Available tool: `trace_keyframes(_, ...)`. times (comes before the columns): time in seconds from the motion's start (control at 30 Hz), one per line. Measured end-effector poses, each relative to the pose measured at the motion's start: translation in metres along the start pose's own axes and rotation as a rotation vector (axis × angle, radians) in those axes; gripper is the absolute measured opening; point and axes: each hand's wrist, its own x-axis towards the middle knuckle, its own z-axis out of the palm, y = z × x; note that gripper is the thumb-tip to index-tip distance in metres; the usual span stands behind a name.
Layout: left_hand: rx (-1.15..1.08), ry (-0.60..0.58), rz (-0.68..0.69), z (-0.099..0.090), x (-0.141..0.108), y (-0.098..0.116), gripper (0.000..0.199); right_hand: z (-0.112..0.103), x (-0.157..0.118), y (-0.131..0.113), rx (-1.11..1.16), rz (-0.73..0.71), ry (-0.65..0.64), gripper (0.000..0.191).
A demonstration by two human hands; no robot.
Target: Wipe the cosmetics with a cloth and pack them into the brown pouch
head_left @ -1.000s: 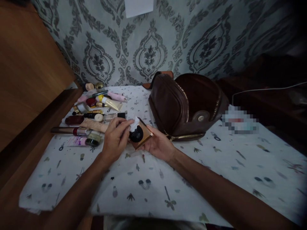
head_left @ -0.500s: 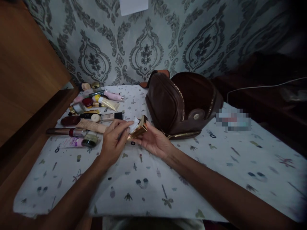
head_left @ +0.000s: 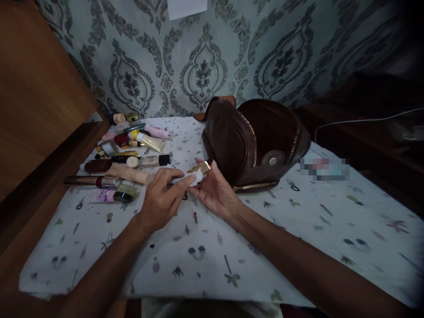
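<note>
My right hand (head_left: 217, 192) holds a shiny gold item (head_left: 202, 168), boxy in shape, just in front of the brown leather bag. A crumpled white cloth or tissue (head_left: 194, 179) is pinched in my left hand (head_left: 164, 194) and lies against the near side of the gold item. The two hands are close together over the patterned white cloth (head_left: 198, 274). The bag (head_left: 228, 141) stands with its zipped top open and its dark inside partly visible.
Several cosmetics lie at the left, among them a cream tube (head_left: 150, 142), a beige tube (head_left: 127, 173), a foundation bottle (head_left: 154, 160) and a green-lidded jar (head_left: 125, 193). A wooden panel (head_left: 43, 79) rises at far left. A blurred item (head_left: 326, 169) lies right of the bag.
The gold item has turned and shifted slightly right in my right hand. My left hand has moved the white cloth a little right, across its near side.
</note>
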Motion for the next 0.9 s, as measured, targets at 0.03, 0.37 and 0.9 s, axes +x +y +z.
trace_keyframes(0.03, 0.001, -0.006, -0.008, 0.0004, -0.0003, -0.0008, 0.033, 0.0001, 0.0001, -0.0007, 0.002, -0.009, 0.0, 0.035)
trace_keyframes(0.37, 0.012, -0.013, -0.16, 0.0057, -0.0045, -0.0095, 0.03, 0.0028, 0.002, 0.0002, -0.002, 0.006, 0.055, 0.028)
trace_keyframes(0.9, 0.094, 0.077, -0.128, 0.0022, -0.0026, -0.0079, 0.028, 0.0001, -0.0022, -0.0026, -0.141, 0.24, -0.061, 0.059)
